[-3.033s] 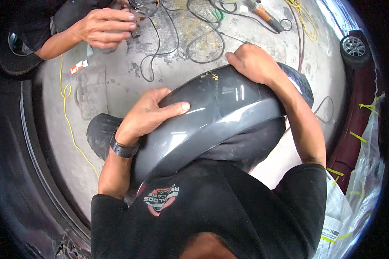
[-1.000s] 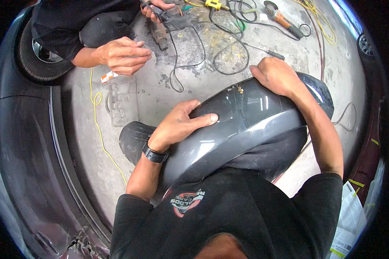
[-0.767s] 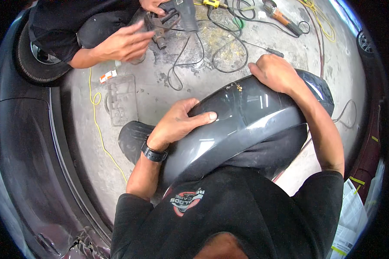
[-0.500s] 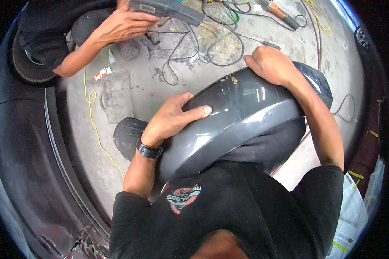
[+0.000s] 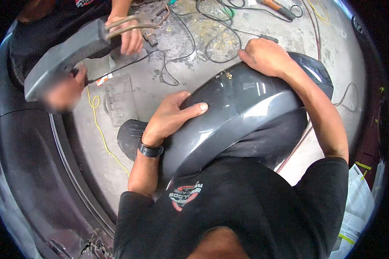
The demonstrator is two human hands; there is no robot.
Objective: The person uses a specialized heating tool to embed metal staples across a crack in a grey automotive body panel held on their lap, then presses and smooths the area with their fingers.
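A glossy dark grey car bumper (image 5: 218, 113) lies across my lap, curving from lower left to upper right. My left hand (image 5: 166, 115) clasps its far left edge, thumb on top and the other fingers mostly hidden beyond the rim. Farther right, my right hand (image 5: 266, 58) is curled over the far edge. Between the two hands, small wavy gold-coloured metal pieces (image 5: 228, 75) sit at the edge, where a crack-like line runs down the surface. At the upper left, another person's hand (image 5: 60, 93) holds a bulky grey tool (image 5: 69, 52) with two copper-coloured prongs.
A dark car body panel (image 5: 26, 164) stands along the left side. On the concrete floor lie a clear plastic case (image 5: 120, 99), a yellow cord (image 5: 101, 134), black cables (image 5: 194, 39), a screwdriver (image 5: 268, 38) and an orange-and-black power tool (image 5: 278, 9). Masking paper (image 5: 352, 203) hangs at the right.
The other person's grey tool has swung down and left, bringing its copper-coloured prongs into view. Their other hand now shows near the prongs. My hands keep hold of the bumper, nearly still.
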